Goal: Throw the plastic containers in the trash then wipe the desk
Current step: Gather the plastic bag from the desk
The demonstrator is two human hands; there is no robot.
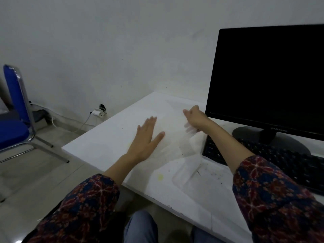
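The near clear plastic container [198, 174] lies on the white desk [108, 137] at about 5 o'clock from the left hand [147, 135] and 6 o'clock from the right hand [196, 116], its long axis running roughly 8 to 2 o'clock. The left hand lies flat, fingers spread. The right hand's fingers curl on something pale and crumpled (tissue or plastic, I cannot tell). The right arm looks nearer.

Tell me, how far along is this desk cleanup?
Nothing looks finished. A clear plastic container lies on the white desk, near a yellow stain and dark crumbs. The right hand grips crinkled clear plastic; the left hand lies flat on the desk. Binning and wiping remain.
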